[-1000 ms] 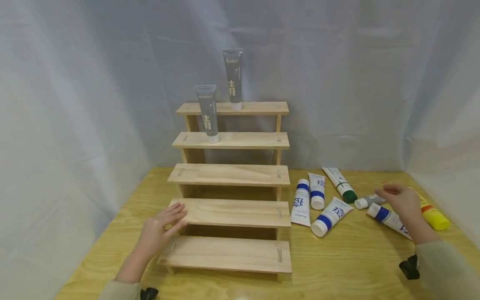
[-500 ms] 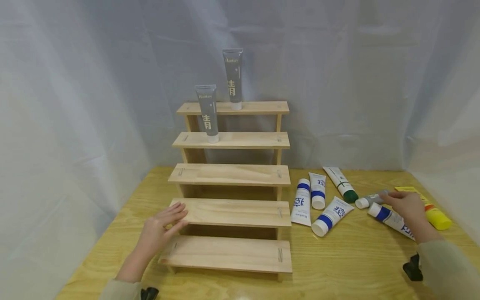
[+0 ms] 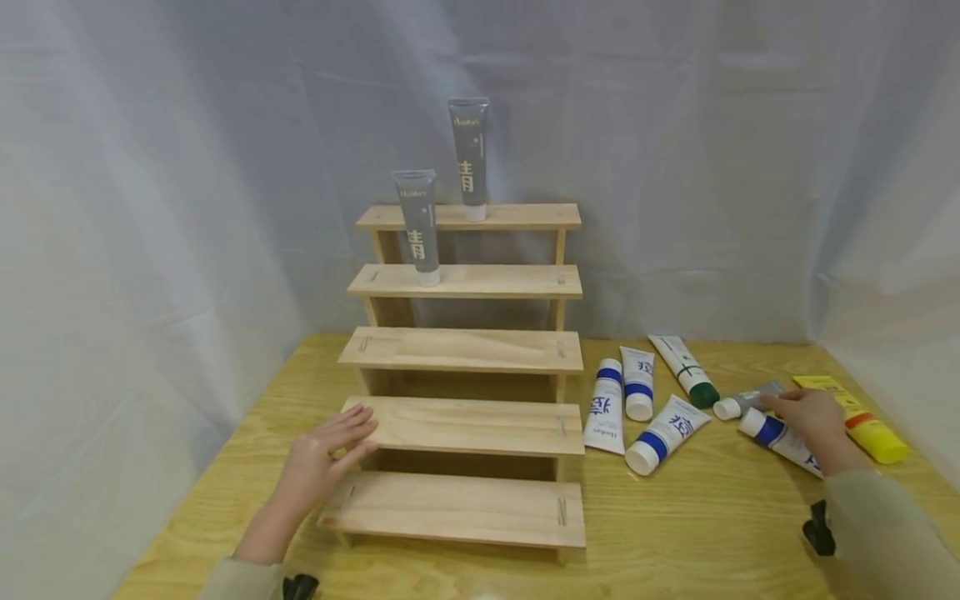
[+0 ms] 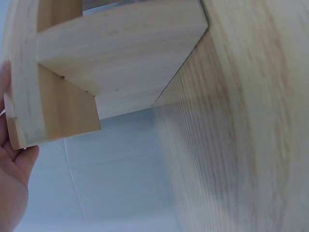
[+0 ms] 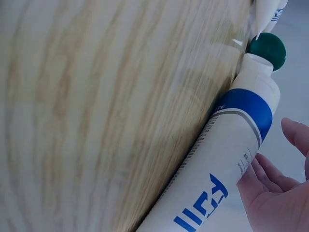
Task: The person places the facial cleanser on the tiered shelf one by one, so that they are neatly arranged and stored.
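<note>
A stepped wooden display stand (image 3: 461, 423) stands on the table. My left hand (image 3: 318, 458) holds the left end of its second-lowest step, fingers on top and thumb at the edge; the left wrist view shows this hand (image 4: 14, 179) at the board's corner. My right hand (image 3: 810, 421) reaches over a white squeeze tube with a blue band (image 3: 783, 442), fingertips at a grey squeeze tube (image 3: 750, 400) lying behind it. In the right wrist view, thumb and fingers of the right hand (image 5: 282, 193) stand apart beside the white tube (image 5: 212, 169), which hides the grey one.
Two grey tubes stand cap-down on the upper steps: one on the top step (image 3: 469, 158), one on the step below (image 3: 417, 225). Several white-and-blue tubes (image 3: 667, 433), a green-capped tube (image 3: 684, 371) and a yellow tube (image 3: 862, 421) lie right of the stand. Pale sheeting (image 3: 675, 167) surrounds the table.
My right hand has come down from above the tubes to the grey tube, its fingertips reaching it. My left hand has stayed on the stand.
</note>
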`<state>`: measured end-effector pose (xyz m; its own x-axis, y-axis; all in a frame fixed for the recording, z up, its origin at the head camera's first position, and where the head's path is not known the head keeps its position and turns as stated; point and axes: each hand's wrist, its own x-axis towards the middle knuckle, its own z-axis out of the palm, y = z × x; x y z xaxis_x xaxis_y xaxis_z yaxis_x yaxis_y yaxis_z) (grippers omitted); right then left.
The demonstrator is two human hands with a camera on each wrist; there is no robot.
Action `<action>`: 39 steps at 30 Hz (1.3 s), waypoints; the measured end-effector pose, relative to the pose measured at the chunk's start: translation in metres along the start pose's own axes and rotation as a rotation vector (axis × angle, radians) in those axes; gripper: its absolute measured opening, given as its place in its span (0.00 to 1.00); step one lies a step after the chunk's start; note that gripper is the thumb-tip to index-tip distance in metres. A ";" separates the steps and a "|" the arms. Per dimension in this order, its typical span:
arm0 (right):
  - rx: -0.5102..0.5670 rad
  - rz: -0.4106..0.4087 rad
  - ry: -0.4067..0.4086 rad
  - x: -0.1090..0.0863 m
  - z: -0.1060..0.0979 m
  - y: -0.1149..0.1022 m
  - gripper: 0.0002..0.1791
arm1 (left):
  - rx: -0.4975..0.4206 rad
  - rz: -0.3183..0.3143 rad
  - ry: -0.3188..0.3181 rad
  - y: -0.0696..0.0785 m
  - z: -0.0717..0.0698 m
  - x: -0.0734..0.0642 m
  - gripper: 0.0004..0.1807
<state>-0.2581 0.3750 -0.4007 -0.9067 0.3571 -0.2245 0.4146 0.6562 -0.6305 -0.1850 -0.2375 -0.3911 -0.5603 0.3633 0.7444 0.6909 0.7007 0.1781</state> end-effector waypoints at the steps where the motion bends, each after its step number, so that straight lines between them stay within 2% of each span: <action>1: -0.016 -0.001 -0.004 0.001 0.000 0.000 0.45 | 0.000 0.004 0.002 0.000 0.000 0.000 0.16; 4: -0.061 -0.009 -0.019 0.003 0.000 -0.002 0.45 | 0.004 0.018 0.010 -0.001 0.000 0.000 0.16; 11: -0.090 -0.061 -0.013 0.007 0.004 -0.002 0.43 | 0.001 0.032 0.019 -0.002 0.001 0.000 0.15; 29: -0.164 -0.118 0.060 0.024 0.017 -0.005 0.33 | -0.003 0.034 0.025 0.002 -0.001 0.001 0.16; 39: -0.133 -0.156 0.079 0.026 0.022 -0.011 0.31 | -0.001 0.019 0.011 0.005 -0.003 0.002 0.16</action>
<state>-0.2883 0.3626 -0.4157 -0.9540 0.2917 -0.0692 0.2806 0.7876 -0.5485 -0.1818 -0.2350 -0.3868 -0.5419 0.3698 0.7547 0.7019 0.6931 0.1644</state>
